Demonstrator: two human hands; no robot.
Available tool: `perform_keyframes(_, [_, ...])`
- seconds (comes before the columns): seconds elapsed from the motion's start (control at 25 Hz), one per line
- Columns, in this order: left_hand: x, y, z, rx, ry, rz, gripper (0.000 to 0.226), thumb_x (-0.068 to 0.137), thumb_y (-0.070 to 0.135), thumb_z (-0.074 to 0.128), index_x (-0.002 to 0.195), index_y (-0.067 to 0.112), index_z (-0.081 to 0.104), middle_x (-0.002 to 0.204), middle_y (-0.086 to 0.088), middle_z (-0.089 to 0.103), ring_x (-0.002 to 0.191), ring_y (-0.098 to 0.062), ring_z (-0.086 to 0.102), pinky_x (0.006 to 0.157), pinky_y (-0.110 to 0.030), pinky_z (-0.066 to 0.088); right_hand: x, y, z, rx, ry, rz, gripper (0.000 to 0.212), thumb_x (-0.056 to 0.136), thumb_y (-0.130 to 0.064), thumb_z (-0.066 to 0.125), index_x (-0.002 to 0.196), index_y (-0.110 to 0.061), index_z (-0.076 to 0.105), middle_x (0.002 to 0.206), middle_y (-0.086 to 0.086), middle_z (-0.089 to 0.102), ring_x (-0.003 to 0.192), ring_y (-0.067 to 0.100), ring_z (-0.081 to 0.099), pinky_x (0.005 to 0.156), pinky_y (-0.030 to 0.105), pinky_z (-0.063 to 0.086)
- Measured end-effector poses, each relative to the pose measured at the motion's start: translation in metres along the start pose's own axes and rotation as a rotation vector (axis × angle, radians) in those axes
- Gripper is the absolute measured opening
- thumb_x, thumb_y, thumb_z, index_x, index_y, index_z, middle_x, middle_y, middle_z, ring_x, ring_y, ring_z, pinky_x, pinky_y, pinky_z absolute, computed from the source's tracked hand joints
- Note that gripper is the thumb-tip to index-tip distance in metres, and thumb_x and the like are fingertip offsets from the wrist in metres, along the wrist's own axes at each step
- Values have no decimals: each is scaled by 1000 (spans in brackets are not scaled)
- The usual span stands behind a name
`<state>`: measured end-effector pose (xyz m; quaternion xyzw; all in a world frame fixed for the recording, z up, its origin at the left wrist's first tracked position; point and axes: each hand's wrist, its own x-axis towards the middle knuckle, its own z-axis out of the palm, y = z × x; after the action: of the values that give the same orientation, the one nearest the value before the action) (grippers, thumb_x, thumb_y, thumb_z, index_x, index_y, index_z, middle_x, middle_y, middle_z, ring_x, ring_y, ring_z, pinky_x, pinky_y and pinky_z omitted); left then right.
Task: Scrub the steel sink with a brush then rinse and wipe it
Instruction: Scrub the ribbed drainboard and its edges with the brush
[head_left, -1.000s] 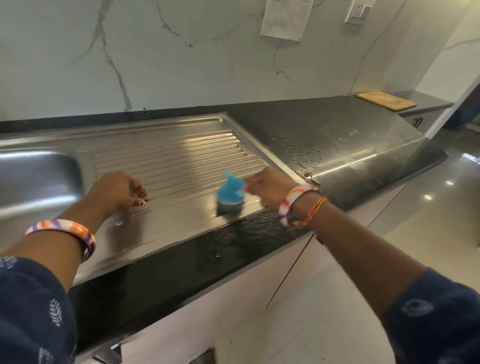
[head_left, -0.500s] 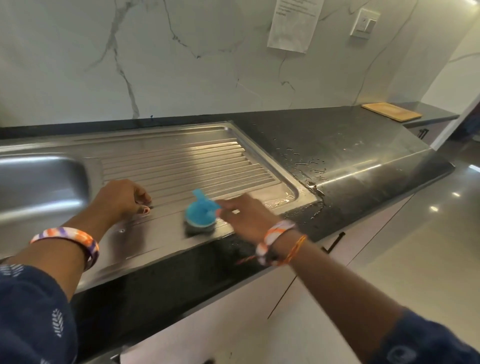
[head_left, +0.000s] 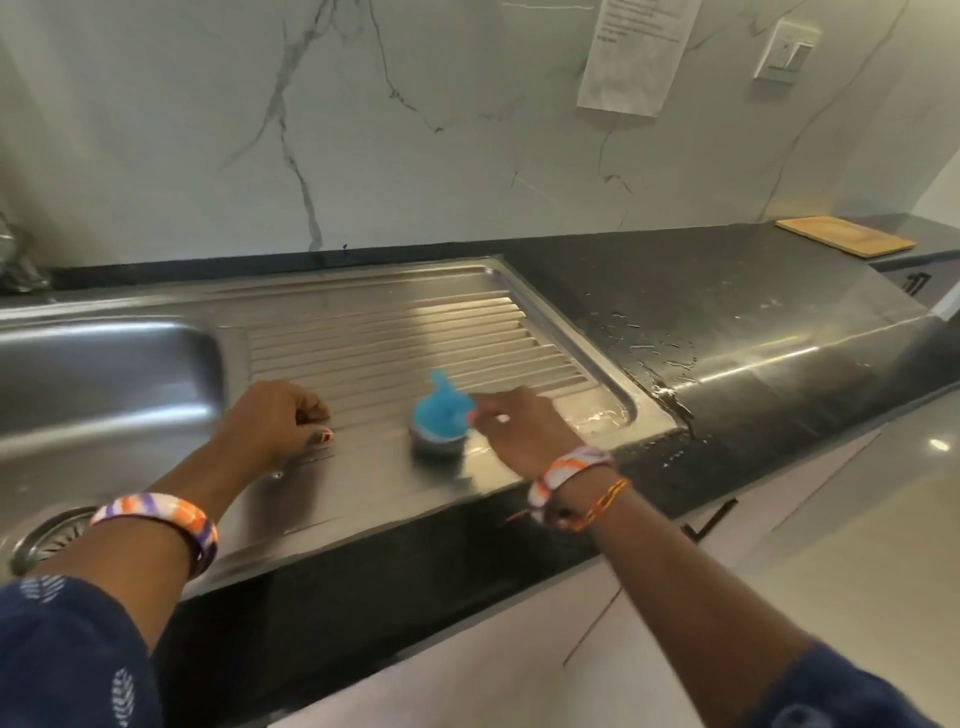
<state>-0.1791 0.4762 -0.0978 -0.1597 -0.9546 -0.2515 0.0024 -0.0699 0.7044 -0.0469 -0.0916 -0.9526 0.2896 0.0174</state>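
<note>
A steel sink (head_left: 363, 499) with a ribbed drainboard is set into a black counter; its basin (head_left: 104, 374) lies at the left. A round blue brush (head_left: 439, 418) with a steel-wool pad sits on the drainboard's near part. My right hand (head_left: 519, 426) grips the brush from its right side. My left hand (head_left: 280, 421) rests on the drainboard to the brush's left, fingers curled, holding nothing.
The drain strainer (head_left: 49, 535) shows at the lower left and a tap base (head_left: 18, 260) at the far left. Water drops lie on the black counter (head_left: 727, 322) to the right. A wooden board (head_left: 844, 236) sits at the far right. Paper hangs on the marble wall.
My right hand has slid the brush leftward along the drainboard's near part, from its right end toward the middle. My left hand has stayed in place.
</note>
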Motion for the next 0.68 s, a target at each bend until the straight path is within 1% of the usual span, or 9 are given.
perform_keyframes(0.08, [-3,-7,-8,84,17,13,35,78,24,75,107,8,67,111,-10,65,97,-21,58,86,-31,44,18,-26,19,65,24,-129,35,97,-26,45,129,-20,58,113,8,66,99,20,59,85,26,43])
perform_keyframes(0.16, [-5,-12,-15,91,-10,-31,51,79,31,73,120,6,57,123,-12,57,105,-22,54,92,-32,42,48,-39,26,83,67,-155,39,97,-24,44,135,-19,50,129,10,58,116,25,55,99,32,43])
perform_keyframes(0.24, [-1,-16,-19,200,-147,-98,64,83,40,67,132,3,46,139,-14,45,123,-26,46,103,-32,35,73,-36,29,67,2,-141,39,96,-19,45,135,-16,51,132,13,56,119,29,53,102,34,42])
perform_keyframes(0.28, [5,-16,-21,302,-228,-128,67,85,46,61,135,4,43,144,-13,40,130,-26,41,106,-30,31,79,-29,25,66,-11,-116,38,95,-16,46,132,-14,54,128,14,59,117,30,56,100,35,44])
perform_keyframes(0.36, [17,-20,-22,410,-334,-136,67,86,55,53,131,6,45,145,-13,37,131,-26,42,107,-30,32,91,3,-1,-5,70,0,34,93,-13,47,124,-9,61,120,18,63,112,32,59,95,36,47])
perform_keyframes(0.44, [25,-23,-21,427,-390,-123,65,85,58,52,124,7,49,141,-14,41,125,-27,47,104,-30,36,99,43,-44,-161,165,195,33,93,-12,47,121,-6,62,117,21,64,109,35,60,92,39,48])
perform_keyframes(0.52, [28,-24,-20,431,-415,-111,63,85,58,52,123,7,50,137,-13,43,122,-27,48,102,-30,36,98,62,-73,-191,215,363,33,93,-14,46,122,-6,61,117,21,63,106,36,60,92,40,47])
perform_keyframes(0.6, [30,-24,-20,426,-420,-114,62,85,58,53,122,7,52,135,-13,46,120,-27,49,99,-28,37,106,54,-64,-113,182,311,33,93,-14,48,123,-4,59,109,18,66,97,33,62,86,37,50])
perform_keyframes(0.68, [32,-24,-20,426,-406,-103,61,84,58,55,117,7,54,129,-12,50,117,-25,51,96,-28,39,107,31,-42,49,13,234,32,93,-15,50,121,-3,60,80,8,63,67,21,57,61,28,48])
